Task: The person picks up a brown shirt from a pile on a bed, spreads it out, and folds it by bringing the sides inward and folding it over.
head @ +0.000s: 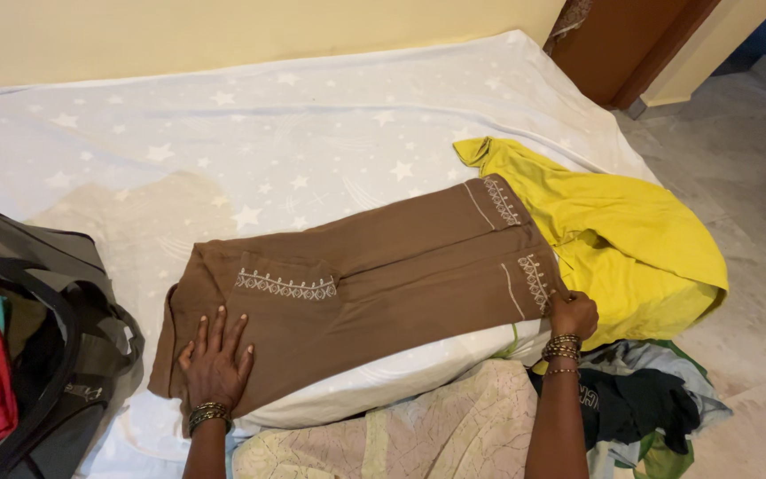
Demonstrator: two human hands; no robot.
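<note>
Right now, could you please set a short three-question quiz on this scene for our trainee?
1. True or false: the left hand lies flat, fingers spread, on the brown embroidered cloth garment.
2. Which thing lies partly under the brown garment's far end? A) the yellow cloth garment B) the grey fabric bag C) a red towel
3. Fill in: the right hand grips the brown garment's ____ at its embroidered end.

Key: 1. true. 2. A. 3. edge. The garment lies on the white star-printed bedsheet; the grey bag sits apart, beside the person's left hand.
</note>
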